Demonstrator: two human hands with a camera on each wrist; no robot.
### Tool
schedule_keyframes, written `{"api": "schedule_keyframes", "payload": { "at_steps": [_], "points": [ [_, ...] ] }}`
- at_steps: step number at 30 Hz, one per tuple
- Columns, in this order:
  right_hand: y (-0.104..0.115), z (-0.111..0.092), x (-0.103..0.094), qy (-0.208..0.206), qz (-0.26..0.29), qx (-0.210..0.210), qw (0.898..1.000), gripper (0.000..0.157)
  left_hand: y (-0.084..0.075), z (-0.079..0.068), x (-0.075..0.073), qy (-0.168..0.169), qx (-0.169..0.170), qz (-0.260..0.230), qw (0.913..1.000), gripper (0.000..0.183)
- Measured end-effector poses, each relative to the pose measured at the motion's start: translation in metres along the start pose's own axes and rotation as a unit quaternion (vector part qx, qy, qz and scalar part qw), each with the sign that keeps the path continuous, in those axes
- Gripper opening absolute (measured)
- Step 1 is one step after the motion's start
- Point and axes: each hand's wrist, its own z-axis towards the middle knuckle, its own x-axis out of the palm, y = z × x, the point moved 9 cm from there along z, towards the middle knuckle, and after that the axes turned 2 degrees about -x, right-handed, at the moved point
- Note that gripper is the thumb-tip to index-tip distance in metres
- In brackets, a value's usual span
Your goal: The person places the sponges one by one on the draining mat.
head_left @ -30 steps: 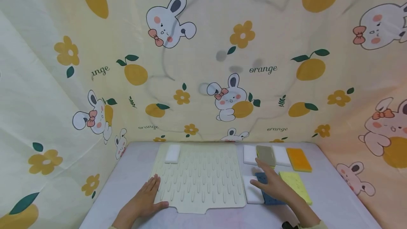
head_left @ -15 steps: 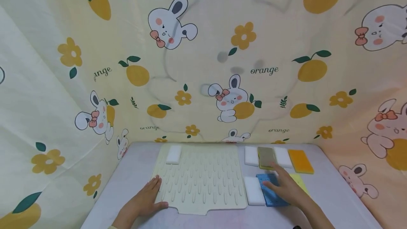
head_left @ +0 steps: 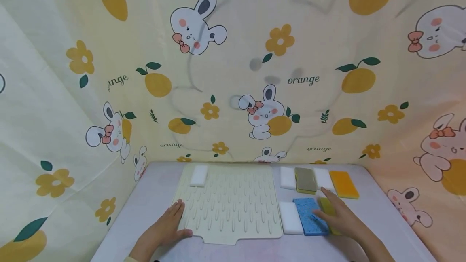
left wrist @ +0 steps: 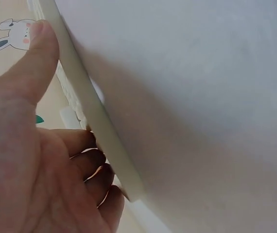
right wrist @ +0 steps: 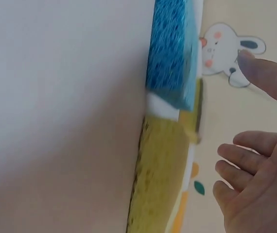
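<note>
Head view: a cream flat board with raised oblong ridges (head_left: 227, 203) is laid on a pale, cloth-covered table (head_left: 153, 191), with a tab jutting from its near edge. The board's left edge is touched by the left hand (head_left: 164, 229), whose fingers are laid nearly straight and whose thumb is spread toward the near corner. A white rectangular block (head_left: 199, 176) is set near the board's far left corner; most of the ridged surface is left uncovered.

Beyond the board's right edge, two rows are formed. The far row is made up of a white block (head_left: 287, 178), a grey-topped yellow sponge (head_left: 306, 180), another white block (head_left: 323, 178) and an orange rectangular sponge (head_left: 344, 184). In the near row, a white slab (head_left: 291, 218) is placed along the board's edge, with a speckled blue sponge (head_left: 306, 213) just beside it and a yellow porous sponge (right wrist: 160, 174) at the right end.

The yellow sponge is partly hidden by the right hand (head_left: 340, 215), which is held open, thumb and fingers apart; in the right wrist view, room is seen between fingers and sponge. A narrow gap separates blue from yellow. Table surface is seen between the rows and along both sides, up to a printed curtain (head_left: 225, 64).
</note>
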Motion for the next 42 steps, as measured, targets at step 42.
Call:
{"api": "schedule_keyframes", "payload": {
  "at_steps": [42],
  "points": [
    [-0.067, -0.013, -0.011, 0.069, -0.020, 0.025, 0.997, 0.120, 0.004, 0.004, 0.009, -0.006, -0.003, 0.011, 0.9999, 0.116]
  ]
}}
